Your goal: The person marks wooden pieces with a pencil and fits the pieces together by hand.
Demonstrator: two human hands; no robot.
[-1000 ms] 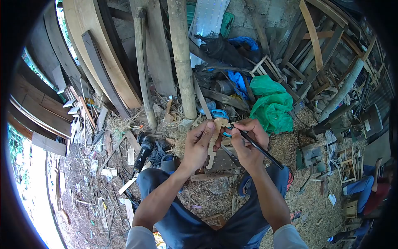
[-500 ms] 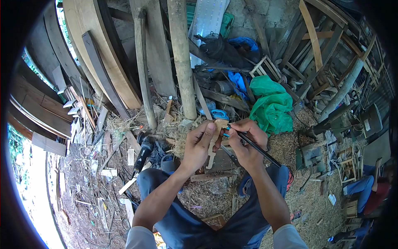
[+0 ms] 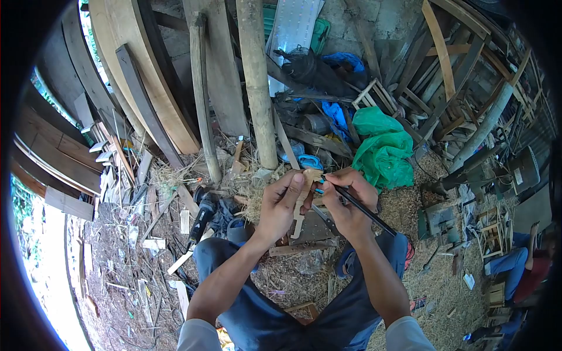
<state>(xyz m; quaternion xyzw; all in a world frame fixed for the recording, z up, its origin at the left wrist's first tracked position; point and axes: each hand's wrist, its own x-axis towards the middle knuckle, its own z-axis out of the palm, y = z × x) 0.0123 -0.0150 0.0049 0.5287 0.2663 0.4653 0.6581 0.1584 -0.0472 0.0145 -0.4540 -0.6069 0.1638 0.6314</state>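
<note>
A small, pale carved wooden piece is pinched in my left hand, its rounded top standing above my fingers and its narrow end hanging below them. My right hand grips a long dark tool that slants down to the right. The tool's tip meets the upper part of the wood, though the exact contact is partly hidden by my fingers. Both hands are close together, above and between my knees.
A black power tool lies left of my knees. Green plastic lies beyond my right hand. Upright poles and long boards stand ahead and left. Another person sits at the far right. Shavings and scraps litter the ground.
Compared with a second ago, the dark tool and my right hand have shifted slightly left at the wood's top. My left hand keeps its hold.
</note>
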